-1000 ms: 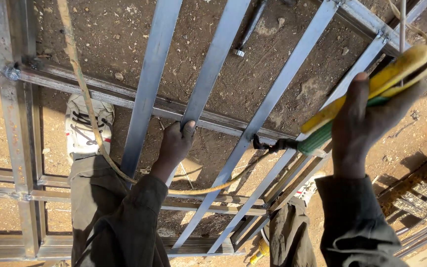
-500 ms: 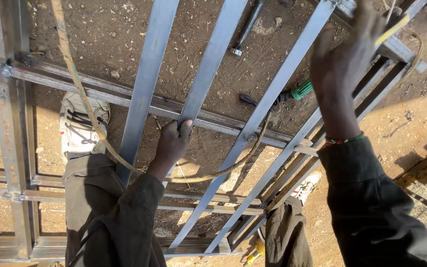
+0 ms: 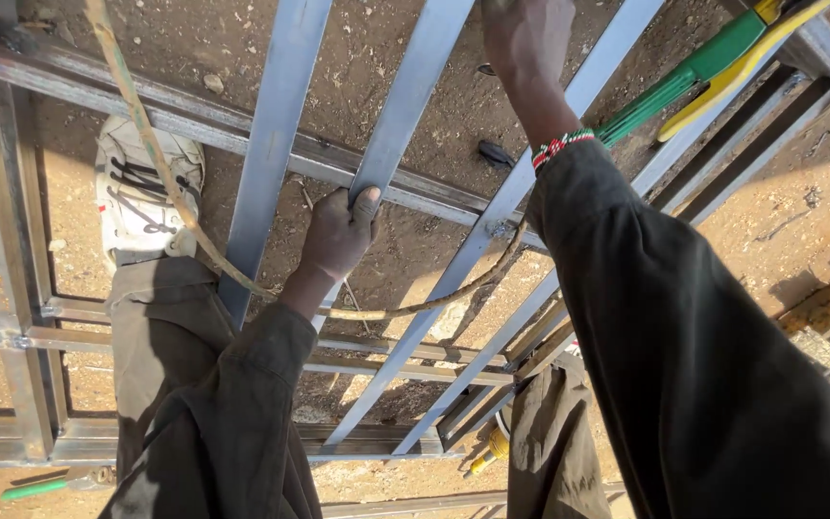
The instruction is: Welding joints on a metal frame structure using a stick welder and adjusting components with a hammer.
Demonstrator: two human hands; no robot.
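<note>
Since a moment ago the right hand [image 3: 528, 38] has swung up and left across the frame [image 3: 242, 125], and its green-and-yellow tool [image 3: 722, 53] now lies behind the forearm near the top right; whether those fingers are clenched on anything cannot be told, as the hand runs off the top edge. Left hand [image 3: 338, 235] stays clenched around a slanted bar [image 3: 405, 106] where it meets the cross rail. A worn cable [image 3: 160, 173] drapes over the bars beside a white shoe [image 3: 141, 197]. Steadying that bar firmly against the rail, with the cable clear of the joint, looks wise.
</note>
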